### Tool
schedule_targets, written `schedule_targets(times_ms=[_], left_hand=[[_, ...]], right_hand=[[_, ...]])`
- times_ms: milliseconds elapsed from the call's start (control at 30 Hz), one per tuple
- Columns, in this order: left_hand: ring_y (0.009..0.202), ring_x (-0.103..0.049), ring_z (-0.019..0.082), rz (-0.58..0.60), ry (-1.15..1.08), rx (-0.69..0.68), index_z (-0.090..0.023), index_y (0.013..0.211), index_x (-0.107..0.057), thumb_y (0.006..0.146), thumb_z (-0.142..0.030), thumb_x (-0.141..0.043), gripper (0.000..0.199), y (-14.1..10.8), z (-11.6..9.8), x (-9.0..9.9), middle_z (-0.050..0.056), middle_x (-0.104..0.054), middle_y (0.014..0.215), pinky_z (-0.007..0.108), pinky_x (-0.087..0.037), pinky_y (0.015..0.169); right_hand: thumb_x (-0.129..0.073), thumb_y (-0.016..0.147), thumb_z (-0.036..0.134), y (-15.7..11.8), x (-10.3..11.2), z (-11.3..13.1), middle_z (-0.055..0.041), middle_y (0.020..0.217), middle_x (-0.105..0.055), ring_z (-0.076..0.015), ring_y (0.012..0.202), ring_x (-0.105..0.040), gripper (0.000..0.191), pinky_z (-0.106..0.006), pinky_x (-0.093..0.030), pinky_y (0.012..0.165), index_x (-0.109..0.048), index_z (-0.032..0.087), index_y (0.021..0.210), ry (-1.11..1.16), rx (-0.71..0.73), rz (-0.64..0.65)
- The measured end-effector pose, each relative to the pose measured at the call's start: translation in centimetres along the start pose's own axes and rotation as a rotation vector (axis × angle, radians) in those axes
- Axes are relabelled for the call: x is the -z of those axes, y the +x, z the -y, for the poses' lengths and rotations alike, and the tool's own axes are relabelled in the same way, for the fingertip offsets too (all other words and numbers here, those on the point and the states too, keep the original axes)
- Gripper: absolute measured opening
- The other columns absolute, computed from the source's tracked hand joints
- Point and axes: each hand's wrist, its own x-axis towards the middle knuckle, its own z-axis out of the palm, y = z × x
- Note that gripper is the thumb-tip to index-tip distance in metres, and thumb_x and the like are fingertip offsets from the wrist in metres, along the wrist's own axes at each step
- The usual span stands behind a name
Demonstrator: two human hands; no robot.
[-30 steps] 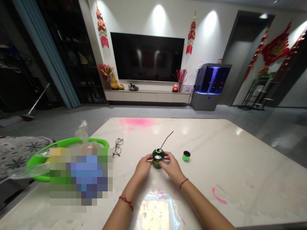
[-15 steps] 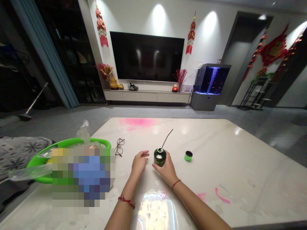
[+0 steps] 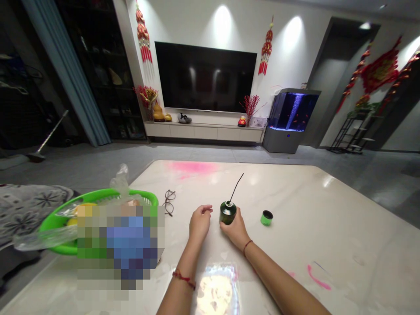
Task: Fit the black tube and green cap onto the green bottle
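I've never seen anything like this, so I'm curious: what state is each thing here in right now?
Dark green jar: upright, with a black wire rising from its top.
Right hand: holding the jar.
Left hand: loosely curled beside the jar, holding nothing.
Bright green cap: standing apart from the jar.
Eyeglasses: lying untouched.
Wall television: screen dark.
Aquarium: lit blue.

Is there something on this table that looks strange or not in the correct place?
Yes: the white marble table has pink marks, a wide stain near the far edge and a thin streak near the right, like smeared colour.
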Motion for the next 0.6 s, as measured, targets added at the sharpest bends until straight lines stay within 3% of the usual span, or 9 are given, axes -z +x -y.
schedule_targets(times_ms=[167, 367, 600], left_hand=[[0.086, -0.062, 0.015, 0.004, -0.006, -0.009, -0.014, 0.09, -0.061, 0.073, -0.014, -0.04, 0.027, -0.1, -0.3, -0.5, 0.009, -0.067, 0.093, 0.028, -0.047, 0.079], [0.08, -0.063, 0.015, 0.025, -0.048, 0.013, -0.015, 0.091, -0.061, 0.075, -0.015, -0.039, 0.027, -1.1, -2.2, -0.5, 0.007, -0.068, 0.092, 0.027, -0.048, 0.075], [0.082, -0.063, 0.014, 0.038, -0.151, -0.016, -0.016, 0.088, -0.061, 0.074, -0.011, -0.038, 0.027, -2.5, -3.5, -0.2, 0.006, -0.068, 0.088, 0.026, -0.048, 0.075]], right_hand=[[-0.062, 0.052, 0.018, 1.4, -0.2, -1.2, -0.0019, 0.084, -0.057, -0.0188, 0.078, -0.056, 0.043, -0.032, -0.047, 0.073, -0.045, 0.018, 0.092, 0.02, 0.009, 0.064], [-0.063, 0.049, 0.02, 3.3, -0.8, -2.4, -0.0042, 0.086, -0.056, -0.0226, 0.086, -0.052, 0.04, -0.037, -0.044, 0.08, -0.051, 0.017, 0.087, -0.069, 0.063, -0.027], [-0.062, 0.05, 0.018, 4.8, -1.6, -3.1, -0.0037, 0.086, -0.06, -0.0205, 0.08, -0.056, 0.041, -0.035, -0.045, 0.075, -0.051, 0.017, 0.089, 0.027, 0.046, 0.016]])
